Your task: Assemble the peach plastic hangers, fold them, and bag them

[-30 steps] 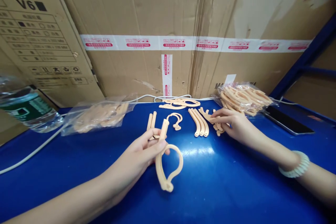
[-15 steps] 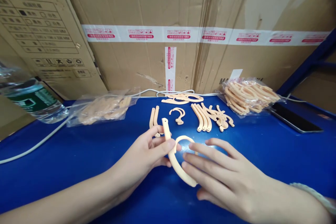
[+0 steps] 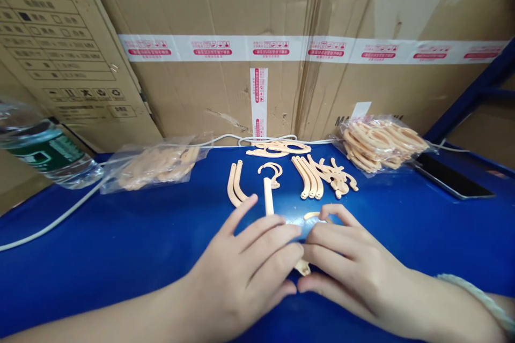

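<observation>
My left hand point(image 3: 253, 262) is closed around a curved beige plastic hanger arm point(image 3: 269, 197). One end of it sticks up above the fingers and the other end shows low between both hands. My right hand point(image 3: 350, 257) is pinched against the left fingertips. Beside its index finger shows a bit of a beige hanger hook point(image 3: 311, 216); most of it is hidden by the fingers. Just behind my left fingers lie two loose curved hanger arms point(image 3: 237, 182). More hooks point(image 3: 276, 174) lie beyond the raised end of the held arm.
Several hanger arms point(image 3: 308, 179) and a heap of hooks point(image 3: 338, 178) lie on the blue table point(image 3: 161, 236). Bagged hanger parts sit left point(image 3: 156, 167) and right point(image 3: 382, 144). A phone point(image 3: 454, 177), water bottle point(image 3: 52, 150), white cable point(image 3: 52, 233) and cardboard boxes point(image 3: 209, 5) surround them.
My left hand has turned, its back now facing me, with the hanger arm more upright. My right hand has closed from spread fingers into a pinch, and both hands now meet.
</observation>
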A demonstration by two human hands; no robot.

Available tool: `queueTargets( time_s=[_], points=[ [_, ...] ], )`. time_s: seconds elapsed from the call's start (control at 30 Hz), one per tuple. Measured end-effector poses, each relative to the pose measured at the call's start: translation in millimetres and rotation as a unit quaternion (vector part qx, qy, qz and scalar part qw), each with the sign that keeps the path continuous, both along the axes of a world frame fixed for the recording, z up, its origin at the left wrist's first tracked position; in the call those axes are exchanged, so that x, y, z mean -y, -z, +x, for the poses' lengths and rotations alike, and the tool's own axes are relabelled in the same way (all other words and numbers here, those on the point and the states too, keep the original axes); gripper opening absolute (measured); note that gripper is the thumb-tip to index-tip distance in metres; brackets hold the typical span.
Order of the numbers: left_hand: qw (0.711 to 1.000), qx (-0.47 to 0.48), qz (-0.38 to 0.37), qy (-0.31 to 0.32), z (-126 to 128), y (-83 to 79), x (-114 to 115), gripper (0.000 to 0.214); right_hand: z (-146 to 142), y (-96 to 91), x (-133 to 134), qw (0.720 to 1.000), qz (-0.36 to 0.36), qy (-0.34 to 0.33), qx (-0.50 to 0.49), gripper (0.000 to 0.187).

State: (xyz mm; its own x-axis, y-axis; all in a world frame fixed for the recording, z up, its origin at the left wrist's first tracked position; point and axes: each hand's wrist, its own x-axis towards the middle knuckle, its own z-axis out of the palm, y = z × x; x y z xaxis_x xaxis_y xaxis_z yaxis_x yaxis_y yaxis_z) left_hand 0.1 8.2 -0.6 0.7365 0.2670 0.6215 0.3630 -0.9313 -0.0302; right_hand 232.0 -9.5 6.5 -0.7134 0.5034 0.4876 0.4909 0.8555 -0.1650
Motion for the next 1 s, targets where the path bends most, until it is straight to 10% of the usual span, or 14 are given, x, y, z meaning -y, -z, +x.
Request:
queueTargets(
  time_s=[0.47, 1.0],
  points=[
    [0.996, -0.084, -0.004, -0.030, 12.7, 6.5, 8.7, 0.025, -4.9, 6.6, 7.3, 0.995, 0.098, -0.016, -0.016, 0.029],
    [0.995, -0.098, -0.035, 0.004, 6.0, -9.8, 9.0, 0.035, -5.0, 3.0, 8.0, 0.995, -0.068, -0.008, -0.071, 0.025]
  ],
)
